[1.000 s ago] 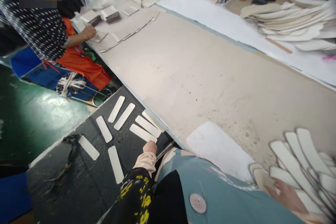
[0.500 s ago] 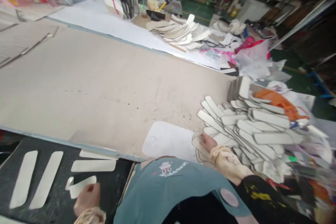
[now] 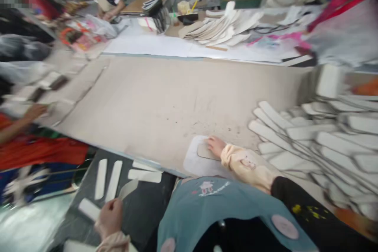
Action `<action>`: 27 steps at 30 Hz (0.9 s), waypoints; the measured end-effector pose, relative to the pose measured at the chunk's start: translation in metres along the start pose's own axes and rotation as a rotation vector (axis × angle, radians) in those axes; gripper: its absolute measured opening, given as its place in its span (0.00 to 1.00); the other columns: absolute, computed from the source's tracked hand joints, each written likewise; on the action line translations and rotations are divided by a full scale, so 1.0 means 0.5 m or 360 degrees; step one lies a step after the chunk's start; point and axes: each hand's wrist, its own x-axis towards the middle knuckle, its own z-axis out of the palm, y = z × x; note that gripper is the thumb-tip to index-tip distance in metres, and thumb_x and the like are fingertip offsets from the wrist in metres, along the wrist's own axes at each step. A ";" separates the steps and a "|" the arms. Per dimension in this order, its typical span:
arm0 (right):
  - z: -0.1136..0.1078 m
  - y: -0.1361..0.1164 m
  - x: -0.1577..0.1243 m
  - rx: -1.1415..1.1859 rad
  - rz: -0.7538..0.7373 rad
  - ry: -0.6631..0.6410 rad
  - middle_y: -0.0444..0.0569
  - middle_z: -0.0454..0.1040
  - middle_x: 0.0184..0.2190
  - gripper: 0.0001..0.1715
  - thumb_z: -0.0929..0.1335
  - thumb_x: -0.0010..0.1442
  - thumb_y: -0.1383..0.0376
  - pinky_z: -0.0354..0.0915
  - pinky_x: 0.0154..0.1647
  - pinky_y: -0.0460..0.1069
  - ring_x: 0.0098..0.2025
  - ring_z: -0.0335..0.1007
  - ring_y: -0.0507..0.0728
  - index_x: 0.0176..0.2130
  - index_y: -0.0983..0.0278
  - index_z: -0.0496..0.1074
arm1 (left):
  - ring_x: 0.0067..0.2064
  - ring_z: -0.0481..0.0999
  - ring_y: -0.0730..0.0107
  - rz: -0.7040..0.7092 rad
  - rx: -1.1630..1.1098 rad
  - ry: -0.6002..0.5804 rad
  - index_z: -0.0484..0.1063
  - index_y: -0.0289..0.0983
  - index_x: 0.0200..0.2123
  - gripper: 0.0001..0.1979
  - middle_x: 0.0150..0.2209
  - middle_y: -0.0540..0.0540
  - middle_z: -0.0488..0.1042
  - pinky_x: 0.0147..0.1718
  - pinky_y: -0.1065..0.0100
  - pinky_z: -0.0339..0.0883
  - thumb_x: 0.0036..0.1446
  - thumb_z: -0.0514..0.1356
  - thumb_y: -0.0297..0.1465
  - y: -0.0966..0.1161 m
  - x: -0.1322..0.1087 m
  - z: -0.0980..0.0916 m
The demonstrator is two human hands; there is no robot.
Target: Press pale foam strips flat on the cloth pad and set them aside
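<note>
My left hand (image 3: 110,216) is closed, pinching a thin pale strip (image 3: 129,189) with rounded ends, tilted above the black board (image 3: 138,212). Other white strips (image 3: 114,181) lie flat on that board. My right hand (image 3: 217,146) has its fingers closed over a greyish, rounded-end strip (image 3: 203,152), which lies on a white sheet (image 3: 191,159) at the table's near edge; the hand hides its right end. To the right is a large loose pile of similar dark-edged strips (image 3: 295,138), blurred by motion.
The beige table (image 3: 147,90) stretches ahead. Beyond it, curved pale pieces (image 3: 218,27) are heaped near a clear plastic bag (image 3: 339,31). At left a co-worker's arm (image 3: 26,122) reaches onto the table; another person (image 3: 109,0) stands at the far end.
The view has swung left. My right hand has left the pile's edge and now has a strip on the white sheet. The strip in my left hand is now raised off the black board.
</note>
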 end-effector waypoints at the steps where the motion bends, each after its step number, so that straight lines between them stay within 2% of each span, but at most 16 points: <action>1: 0.009 -0.002 0.004 -0.0046 0.0010 0.0060 0.55 0.68 0.43 0.24 0.66 0.53 0.69 0.61 0.44 0.51 0.44 0.63 0.59 0.51 0.64 0.67 | 0.32 0.70 0.58 -0.0040 -0.0033 0.0032 0.73 0.39 0.27 0.11 0.25 0.45 0.73 0.32 0.61 0.60 0.43 0.54 0.37 0.016 -0.016 -0.008; 2: 0.018 0.002 0.004 -0.0067 -0.0021 0.0110 0.57 0.67 0.45 0.28 0.66 0.52 0.69 0.61 0.46 0.52 0.47 0.63 0.60 0.53 0.65 0.64 | 0.32 0.70 0.59 -0.0064 -0.0120 0.0087 0.73 0.39 0.29 0.12 0.26 0.46 0.73 0.33 0.62 0.61 0.45 0.53 0.36 0.030 -0.029 -0.014; 4: 0.033 0.024 -0.004 -0.0002 -0.0140 0.0181 0.57 0.66 0.47 0.27 0.65 0.53 0.67 0.61 0.49 0.54 0.49 0.61 0.61 0.54 0.66 0.64 | 0.31 0.71 0.63 -0.0089 -0.0331 0.0117 0.73 0.38 0.31 0.12 0.23 0.48 0.73 0.33 0.64 0.62 0.46 0.53 0.36 0.052 -0.054 -0.028; 6: 0.040 0.046 -0.026 0.0173 -0.0189 0.0181 0.56 0.68 0.45 0.23 0.63 0.56 0.66 0.62 0.48 0.54 0.46 0.64 0.60 0.51 0.65 0.66 | 0.29 0.70 0.65 0.0035 -0.0578 -0.0009 0.72 0.37 0.32 0.12 0.21 0.50 0.71 0.33 0.66 0.62 0.47 0.54 0.37 0.079 -0.083 -0.047; 9: 0.038 0.045 -0.071 0.0513 -0.0025 0.0085 0.52 0.72 0.38 0.20 0.62 0.57 0.62 0.64 0.45 0.54 0.39 0.68 0.57 0.48 0.66 0.69 | 0.27 0.68 0.68 0.0383 -0.0964 -0.0395 0.71 0.36 0.31 0.13 0.21 0.50 0.69 0.32 0.68 0.61 0.47 0.58 0.39 0.144 -0.132 -0.083; 11: 0.034 0.019 -0.090 0.0827 0.0152 0.0007 0.51 0.73 0.38 0.21 0.62 0.56 0.60 0.65 0.44 0.54 0.38 0.69 0.57 0.48 0.66 0.69 | 0.28 0.66 0.70 0.0555 -0.1211 -0.0662 0.70 0.36 0.29 0.11 0.22 0.49 0.68 0.31 0.69 0.60 0.47 0.59 0.38 0.204 -0.160 -0.101; 14: 0.025 -0.038 -0.090 0.1418 0.0353 -0.0095 0.50 0.73 0.39 0.24 0.64 0.56 0.58 0.67 0.41 0.52 0.36 0.70 0.55 0.50 0.65 0.67 | 0.28 0.65 0.70 0.0709 -0.1465 -0.1085 0.70 0.36 0.26 0.08 0.22 0.48 0.67 0.30 0.69 0.59 0.47 0.59 0.36 0.298 -0.195 -0.112; 16: 0.013 -0.069 -0.079 0.1759 0.0419 -0.0118 0.50 0.72 0.41 0.26 0.66 0.55 0.56 0.68 0.38 0.49 0.36 0.70 0.54 0.52 0.64 0.66 | 0.28 0.65 0.69 0.0743 -0.1555 -0.1337 0.70 0.36 0.24 0.08 0.22 0.47 0.66 0.30 0.68 0.59 0.47 0.60 0.35 0.352 -0.212 -0.110; 18: -0.004 -0.083 -0.072 0.2073 0.0482 -0.0083 0.50 0.70 0.45 0.29 0.68 0.53 0.54 0.68 0.35 0.47 0.36 0.69 0.52 0.52 0.62 0.66 | 0.28 0.65 0.68 0.0700 -0.1594 -0.1514 0.70 0.36 0.24 0.08 0.21 0.46 0.66 0.29 0.67 0.60 0.45 0.61 0.36 0.395 -0.222 -0.102; 21: -0.029 -0.068 -0.078 0.2443 0.0530 0.0074 0.49 0.69 0.46 0.30 0.71 0.48 0.52 0.68 0.34 0.45 0.35 0.68 0.50 0.49 0.62 0.69 | 0.25 0.65 0.68 0.0574 -0.1608 -0.1663 0.70 0.36 0.24 0.10 0.20 0.46 0.66 0.26 0.67 0.60 0.42 0.63 0.37 0.440 -0.226 -0.081; 24: -0.043 -0.031 -0.106 0.2534 0.0605 0.0243 0.47 0.73 0.35 0.29 0.74 0.43 0.53 0.67 0.37 0.45 0.31 0.67 0.48 0.42 0.66 0.73 | 0.24 0.64 0.71 0.0481 -0.1654 -0.1719 0.71 0.36 0.25 0.10 0.22 0.47 0.67 0.24 0.68 0.61 0.40 0.63 0.36 0.470 -0.227 -0.052; 27: -0.044 0.004 -0.144 0.2413 0.0733 0.0260 0.45 0.72 0.29 0.26 0.74 0.42 0.55 0.66 0.35 0.45 0.29 0.66 0.47 0.39 0.66 0.74 | 0.25 0.65 0.72 0.0445 -0.1698 -0.1809 0.72 0.36 0.29 0.10 0.26 0.46 0.69 0.24 0.69 0.61 0.41 0.63 0.34 0.488 -0.234 -0.027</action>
